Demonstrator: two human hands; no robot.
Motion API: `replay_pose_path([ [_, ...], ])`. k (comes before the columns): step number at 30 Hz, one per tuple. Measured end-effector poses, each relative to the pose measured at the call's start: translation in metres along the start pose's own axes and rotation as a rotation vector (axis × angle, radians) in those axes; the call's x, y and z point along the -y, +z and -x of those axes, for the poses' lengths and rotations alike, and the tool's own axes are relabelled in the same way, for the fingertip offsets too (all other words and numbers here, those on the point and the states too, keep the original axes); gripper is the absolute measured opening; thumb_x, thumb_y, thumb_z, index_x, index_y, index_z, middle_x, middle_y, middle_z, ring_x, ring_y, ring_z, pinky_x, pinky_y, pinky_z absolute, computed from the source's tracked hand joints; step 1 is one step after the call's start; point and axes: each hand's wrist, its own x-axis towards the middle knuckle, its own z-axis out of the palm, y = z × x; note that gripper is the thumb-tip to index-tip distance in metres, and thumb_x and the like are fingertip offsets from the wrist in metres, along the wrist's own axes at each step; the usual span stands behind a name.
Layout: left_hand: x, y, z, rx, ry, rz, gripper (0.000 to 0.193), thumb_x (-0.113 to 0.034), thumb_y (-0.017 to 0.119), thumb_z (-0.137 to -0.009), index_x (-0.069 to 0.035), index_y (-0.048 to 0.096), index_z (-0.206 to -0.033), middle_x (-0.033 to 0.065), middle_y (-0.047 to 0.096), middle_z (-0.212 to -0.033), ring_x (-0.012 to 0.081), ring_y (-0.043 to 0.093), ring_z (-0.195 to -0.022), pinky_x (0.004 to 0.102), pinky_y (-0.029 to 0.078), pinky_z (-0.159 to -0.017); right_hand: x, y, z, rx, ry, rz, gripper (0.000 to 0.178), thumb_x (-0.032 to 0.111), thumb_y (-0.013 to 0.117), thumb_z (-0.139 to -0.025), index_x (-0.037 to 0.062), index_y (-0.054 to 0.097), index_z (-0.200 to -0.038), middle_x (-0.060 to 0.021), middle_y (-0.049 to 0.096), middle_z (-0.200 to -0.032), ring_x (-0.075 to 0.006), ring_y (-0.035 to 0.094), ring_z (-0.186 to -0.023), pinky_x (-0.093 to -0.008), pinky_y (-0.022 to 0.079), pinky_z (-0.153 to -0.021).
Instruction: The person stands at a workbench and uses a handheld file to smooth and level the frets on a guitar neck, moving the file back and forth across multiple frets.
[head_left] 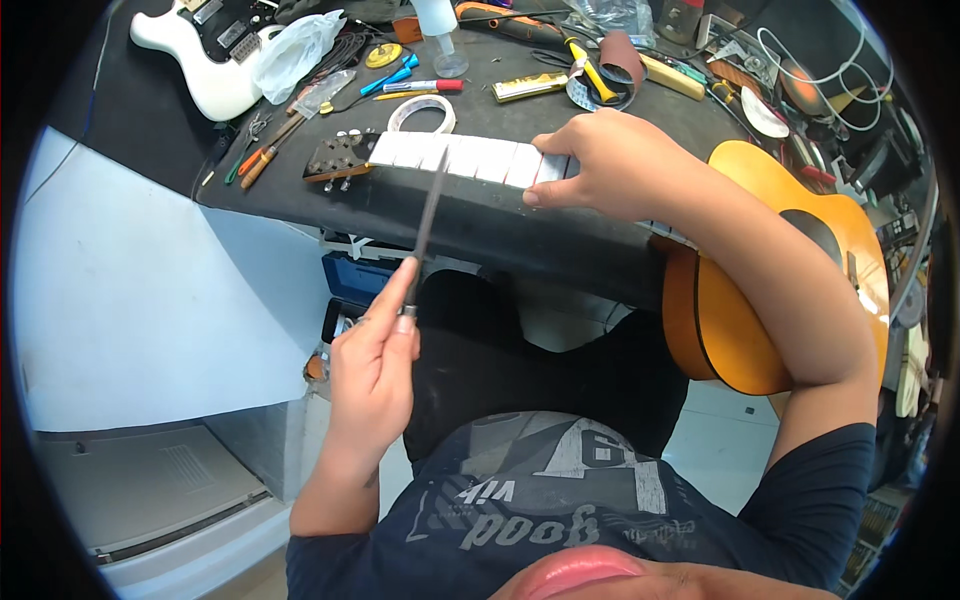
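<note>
An acoustic guitar point(738, 175) with an orange-yellow body lies with its neck across the dark workbench, its headstock point(342, 155) at the left. White tape strips cover much of the fretboard point(482, 158), leaving thin fret lines between them. In my left hand point(375, 365), fingers closed round the handle, is a long slim file point(430, 215). It points up and away, its far end over or against the taped frets; contact cannot be made out. My right hand point(605, 165) grips the neck, thumb on the near edge and fingers at the far edge. My right forearm crosses the guitar body.
Behind the neck lie a tape roll point(422, 113), a red marker point(437, 86), a yellow-handled tool point(592, 72) and a clear bottle point(446, 50). A white electric guitar body point(205, 75) rests at the far left, screwdrivers point(268, 155) nearer. Cluttered tools and cables fill the right.
</note>
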Motion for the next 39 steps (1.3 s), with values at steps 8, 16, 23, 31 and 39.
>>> replay_pose_path([
  [8, -0.006, -0.009, -0.01, 0.165, -0.174, 0.085, 0.054, -0.003, 0.066, -0.106, -0.002, 0.061, -0.16, -0.0019, 0.058, -0.074, 0.0044, 0.045, -0.066, 0.0258, 0.04, -0.061, 0.007, -0.007, 0.001, 0.045, 0.028, -0.096, 0.069, 0.049, 0.087, -0.093, -0.0007, 0.076, -0.14, -0.0258, 0.08, -0.104, -0.0397, 0.078, -0.099, -0.0456, 0.059, -0.092],
  [16, -0.017, 0.012, -0.095, 0.224, -0.154, 0.106, 0.051, -0.009, 0.073, -0.102, 0.0, 0.066, -0.151, -0.0008, 0.052, -0.069, 0.0072, 0.044, -0.065, 0.0305, 0.04, -0.061, 0.002, -0.003, 0.0, 0.029, 0.017, -0.138, 0.052, 0.048, 0.086, -0.094, 0.0045, 0.083, -0.123, -0.0206, 0.082, -0.096, -0.0354, 0.08, -0.093, -0.0461, 0.06, -0.088],
  [23, -0.004, -0.02, -0.004, 0.151, 0.027, -0.101, 0.056, -0.001, 0.075, -0.096, 0.0, 0.068, -0.151, 0.002, 0.055, -0.067, 0.0062, 0.045, -0.055, 0.0263, 0.035, -0.055, 0.01, -0.009, -0.004, 0.065, 0.037, -0.11, 0.058, 0.049, 0.086, -0.093, 0.0012, 0.082, -0.127, -0.0227, 0.082, -0.1, -0.036, 0.08, -0.094, -0.0449, 0.061, -0.09],
  [31, -0.022, 0.012, -0.097, 0.194, -0.011, -0.149, 0.049, -0.007, 0.072, -0.1, -0.005, 0.069, -0.149, 0.0038, 0.052, -0.068, 0.0116, 0.046, -0.064, 0.0323, 0.041, -0.062, 0.003, -0.007, 0.001, 0.044, 0.067, -0.153, 0.059, 0.047, 0.086, -0.094, 0.0005, 0.082, -0.129, -0.0222, 0.082, -0.1, -0.0351, 0.081, -0.094, -0.044, 0.061, -0.089],
  [39, -0.015, -0.011, -0.032, 0.158, 0.079, -0.207, 0.053, 0.001, 0.072, -0.095, 0.0, 0.069, -0.148, 0.0126, 0.068, -0.076, 0.0192, 0.061, -0.058, 0.0332, 0.048, -0.061, 0.01, -0.009, -0.003, 0.078, 0.047, -0.149, 0.057, 0.046, 0.087, -0.093, 0.0017, 0.083, -0.129, -0.0209, 0.082, -0.096, -0.0321, 0.08, -0.086, -0.0429, 0.061, -0.085],
])
